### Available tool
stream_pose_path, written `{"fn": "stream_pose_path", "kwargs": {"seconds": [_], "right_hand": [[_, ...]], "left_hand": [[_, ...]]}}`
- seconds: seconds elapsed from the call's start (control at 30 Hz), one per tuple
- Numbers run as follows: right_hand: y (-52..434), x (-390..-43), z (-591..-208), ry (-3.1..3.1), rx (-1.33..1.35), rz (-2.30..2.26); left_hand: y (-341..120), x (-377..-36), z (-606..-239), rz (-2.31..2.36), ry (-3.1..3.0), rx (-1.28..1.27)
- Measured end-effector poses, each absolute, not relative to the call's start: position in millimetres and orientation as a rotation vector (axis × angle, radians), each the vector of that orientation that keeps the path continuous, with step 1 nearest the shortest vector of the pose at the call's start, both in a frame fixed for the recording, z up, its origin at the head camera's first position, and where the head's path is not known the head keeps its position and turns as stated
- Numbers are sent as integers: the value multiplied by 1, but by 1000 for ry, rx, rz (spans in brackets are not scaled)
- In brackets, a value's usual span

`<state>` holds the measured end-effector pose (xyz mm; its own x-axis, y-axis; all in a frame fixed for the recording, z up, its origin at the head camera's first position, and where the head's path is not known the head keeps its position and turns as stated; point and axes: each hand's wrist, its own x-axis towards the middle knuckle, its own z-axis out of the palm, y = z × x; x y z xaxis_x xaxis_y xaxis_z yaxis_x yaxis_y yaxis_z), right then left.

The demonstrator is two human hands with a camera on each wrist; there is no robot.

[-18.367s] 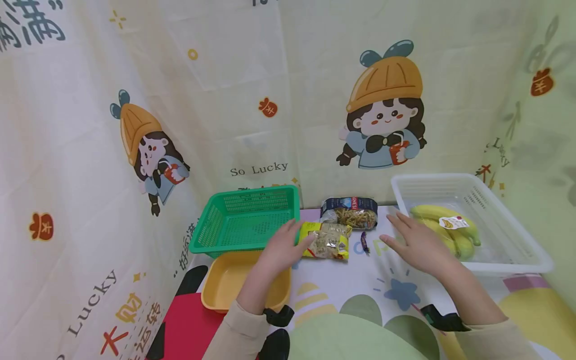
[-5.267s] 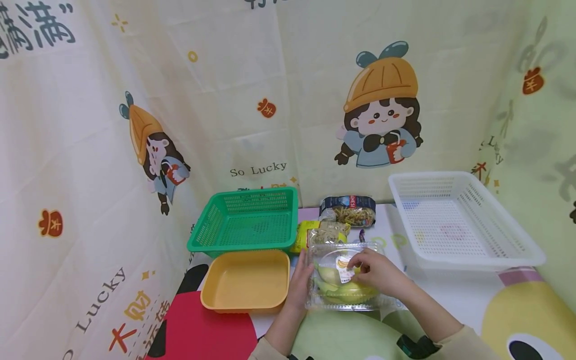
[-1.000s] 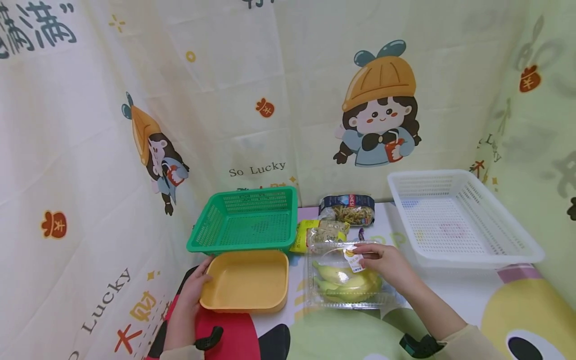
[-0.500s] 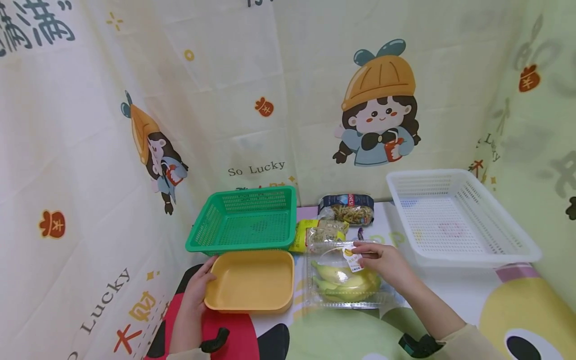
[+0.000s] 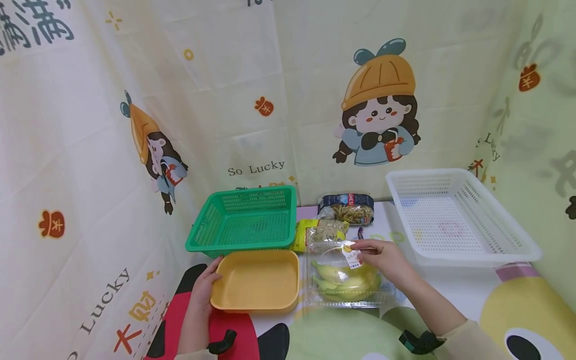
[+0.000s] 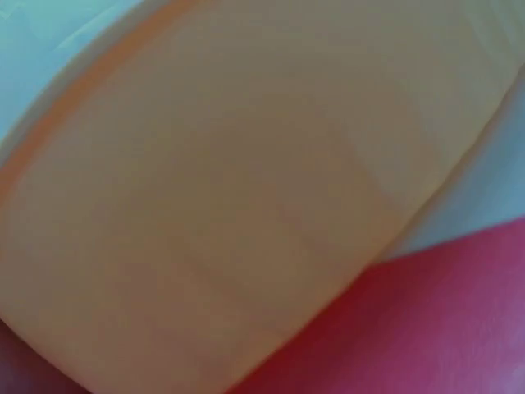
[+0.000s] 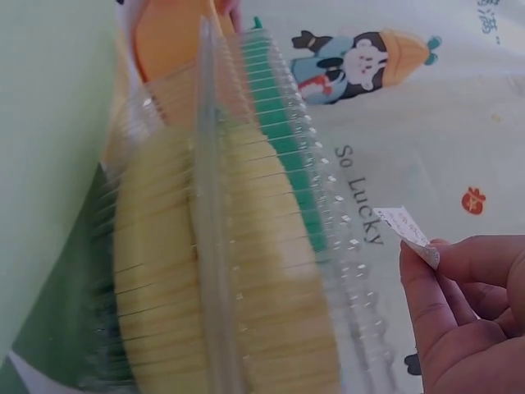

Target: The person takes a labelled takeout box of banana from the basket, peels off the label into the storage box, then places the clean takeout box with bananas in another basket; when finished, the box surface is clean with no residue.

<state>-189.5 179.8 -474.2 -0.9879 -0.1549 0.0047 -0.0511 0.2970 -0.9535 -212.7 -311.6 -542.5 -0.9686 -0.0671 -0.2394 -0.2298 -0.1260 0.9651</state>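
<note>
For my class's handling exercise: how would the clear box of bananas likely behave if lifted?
The clear box looks thin-walled, so it may flex under a squeeze. Its glossy surface could feel slippery. The bananas inside probably make up most of the weight.

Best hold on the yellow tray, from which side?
Take the yellow tray by its left rim, from the left, where the left hand is: its raised wall should suit pinching, while the clear box crowds its right and the green basket its back.
</note>
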Motion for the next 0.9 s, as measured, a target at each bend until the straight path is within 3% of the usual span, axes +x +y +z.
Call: {"fn": "stream_pose_path", "kwargs": {"seconds": [0.47, 0.9], "right_hand": [[150, -202, -433, 2493, -239, -1633], [87, -224, -426, 2322, -389, -1664]], "left_hand": [[-316, -210, -551, 2401, 1819, -220], [-318, -209, -553, 2418, 1790, -104]]}}
